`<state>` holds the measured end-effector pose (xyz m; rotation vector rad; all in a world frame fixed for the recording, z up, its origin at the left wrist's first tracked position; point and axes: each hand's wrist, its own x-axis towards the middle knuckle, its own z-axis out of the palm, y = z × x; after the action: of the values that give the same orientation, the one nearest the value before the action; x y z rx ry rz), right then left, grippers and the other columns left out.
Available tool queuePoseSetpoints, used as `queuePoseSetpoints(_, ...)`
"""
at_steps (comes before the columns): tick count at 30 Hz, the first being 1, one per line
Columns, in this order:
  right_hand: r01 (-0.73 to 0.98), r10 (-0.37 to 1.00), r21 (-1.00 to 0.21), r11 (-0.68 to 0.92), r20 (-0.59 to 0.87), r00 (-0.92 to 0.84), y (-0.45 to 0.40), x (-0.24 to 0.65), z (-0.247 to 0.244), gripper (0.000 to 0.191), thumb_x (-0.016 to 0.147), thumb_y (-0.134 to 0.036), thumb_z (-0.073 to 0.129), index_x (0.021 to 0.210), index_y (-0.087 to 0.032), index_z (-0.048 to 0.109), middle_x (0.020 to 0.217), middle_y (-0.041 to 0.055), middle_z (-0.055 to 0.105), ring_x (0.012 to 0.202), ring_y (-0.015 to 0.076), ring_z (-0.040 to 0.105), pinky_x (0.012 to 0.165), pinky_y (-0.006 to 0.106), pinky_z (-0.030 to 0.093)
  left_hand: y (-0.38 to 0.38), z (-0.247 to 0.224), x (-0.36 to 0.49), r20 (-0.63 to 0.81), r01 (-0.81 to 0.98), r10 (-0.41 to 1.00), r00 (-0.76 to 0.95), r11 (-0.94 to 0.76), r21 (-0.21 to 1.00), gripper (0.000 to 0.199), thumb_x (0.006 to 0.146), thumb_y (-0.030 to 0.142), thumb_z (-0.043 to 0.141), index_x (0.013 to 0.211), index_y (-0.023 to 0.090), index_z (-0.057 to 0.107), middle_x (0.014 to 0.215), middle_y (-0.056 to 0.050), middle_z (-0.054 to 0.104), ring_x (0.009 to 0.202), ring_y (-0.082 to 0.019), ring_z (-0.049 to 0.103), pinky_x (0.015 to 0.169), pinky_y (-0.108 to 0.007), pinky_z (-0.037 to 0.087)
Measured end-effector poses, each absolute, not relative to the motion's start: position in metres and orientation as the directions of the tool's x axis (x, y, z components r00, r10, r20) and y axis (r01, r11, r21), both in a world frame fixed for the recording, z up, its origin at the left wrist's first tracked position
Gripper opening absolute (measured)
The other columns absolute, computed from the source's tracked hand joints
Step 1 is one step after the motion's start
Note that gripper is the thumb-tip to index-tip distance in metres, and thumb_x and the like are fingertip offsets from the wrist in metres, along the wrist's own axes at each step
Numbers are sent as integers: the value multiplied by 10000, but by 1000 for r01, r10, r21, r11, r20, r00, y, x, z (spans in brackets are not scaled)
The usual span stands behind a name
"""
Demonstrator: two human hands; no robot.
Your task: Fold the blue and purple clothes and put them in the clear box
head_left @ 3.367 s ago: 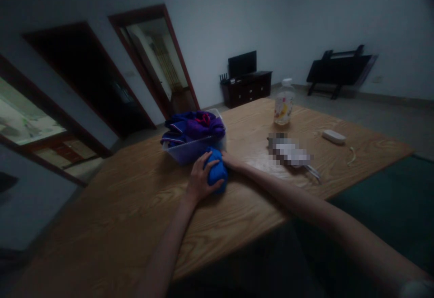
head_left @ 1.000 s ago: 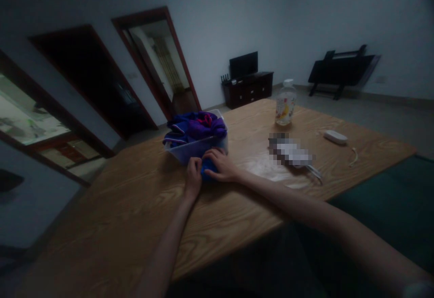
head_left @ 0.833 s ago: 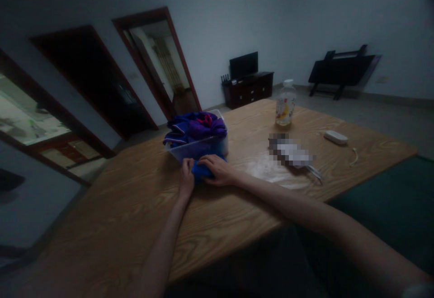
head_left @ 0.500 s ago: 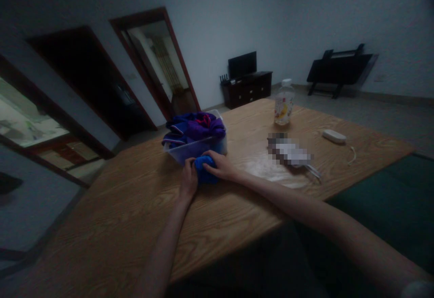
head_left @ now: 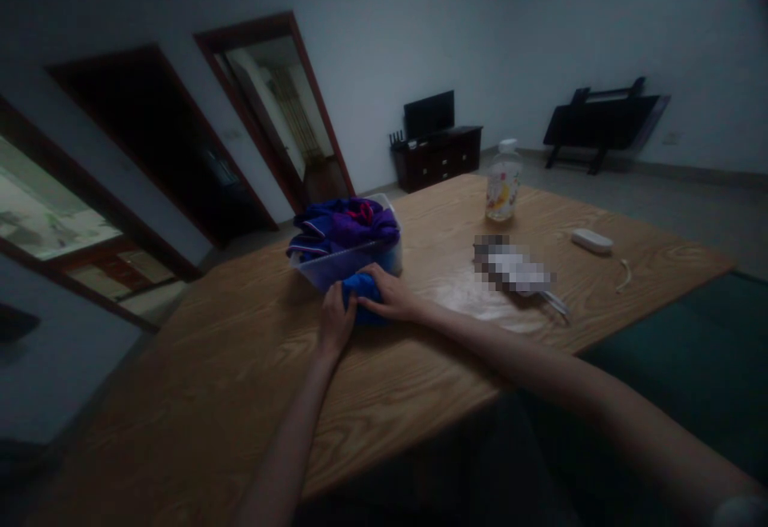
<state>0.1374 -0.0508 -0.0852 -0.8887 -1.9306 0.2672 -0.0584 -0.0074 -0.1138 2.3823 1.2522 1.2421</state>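
A bundle of blue cloth [head_left: 362,287] lies on the wooden table [head_left: 240,375], just in front of a clear plastic bin [head_left: 336,265]. My left hand [head_left: 337,315] grips the cloth from its left side. On the right side my right hand [head_left: 389,293] holds it too, fingers curled over the top. The thumbs are close together on the near face of the cloth. Purple and dark blue clothes [head_left: 354,227] with a red piece among them are heaped in the bin, rising above its rim.
Right of the bin stands a clear bottle [head_left: 502,183] with a white cap. Nearer is a pixelated white item [head_left: 516,269] with a strap. A white device [head_left: 591,241] and a short cord [head_left: 625,275] lie farther right.
My left hand has shifted slightly right, its thumb now nearer my right hand. The blue cloth looks more covered by the fingers. The bin has not moved.
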Motion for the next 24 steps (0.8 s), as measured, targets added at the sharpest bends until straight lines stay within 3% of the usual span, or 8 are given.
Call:
queuePoseSetpoints(2, 489, 605, -418, 765, 726, -327, -54, 135, -86, 648, 930, -357, 656, 1479, -183, 360, 1410, 180, 477, 1323, 294, 484, 1093, 465, 459, -3, -116, -60, 582, 577, 762, 284, -620, 531, 366, 1025, 482, 386, 1077, 184, 592, 1045, -122, 651, 1017, -278, 639, 945, -441, 502)
queuePoseSetpoints(5, 516, 537, -323, 793, 770, -344, -57, 130, -88, 696, 937, -211, 595, 1552, -225, 270, 1522, 179, 377, 1438, 302, 369, 1165, 522, 399, 1, -115, -60, 531, 522, 801, 277, -590, 616, 383, 1029, 477, 376, 1081, 184, 618, 1048, -111, 682, 979, -258, 662, 902, -400, 519)
queuePoseSetpoints(10, 563, 541, -272, 781, 745, -391, -56, 126, -89, 523, 957, -116, 512, 1456, -259, 447, 1500, 141, 418, 1385, 282, 423, 1129, 509, 433, 1, -112, -61, 497, 447, 810, 311, -587, 675, 409, 1040, 486, 371, 1160, 181, 616, 1104, -110, 698, 1012, -252, 672, 908, -385, 518)
queuePoseSetpoints(16, 514, 639, -454, 728, 721, -268, -45, 131, -90, 353, 996, -183, 523, 1348, -216, 525, 1286, 123, 563, 1210, 232, 560, 1024, 390, 500, -5, -114, -59, 486, 545, 833, 265, -545, 637, 367, 1033, 520, 399, 1136, 209, 565, 1053, -97, 674, 998, -264, 666, 891, -406, 515)
queuePoseSetpoints(21, 437, 732, -619, 653, 664, -154, -41, 137, -84, 287, 1031, -273, 495, 1306, -197, 533, 1221, 98, 626, 1155, 214, 599, 1001, 363, 484, -12, -112, -55, 553, 559, 788, 270, -596, 577, 540, 950, 538, 590, 1356, 214, 441, 1260, -133, 610, 1136, -278, 628, 975, -436, 501)
queuePoseSetpoints(24, 427, 786, -684, 591, 609, -113, -40, 140, -83, 259, 1062, -333, 435, 1253, -196, 546, 1152, 82, 660, 1069, 201, 634, 947, 339, 496, -16, -107, -53, 587, 556, 738, 333, -656, 510, 559, 947, 493, 615, 1411, 245, 429, 1349, -124, 580, 1198, -272, 599, 1022, -438, 478)
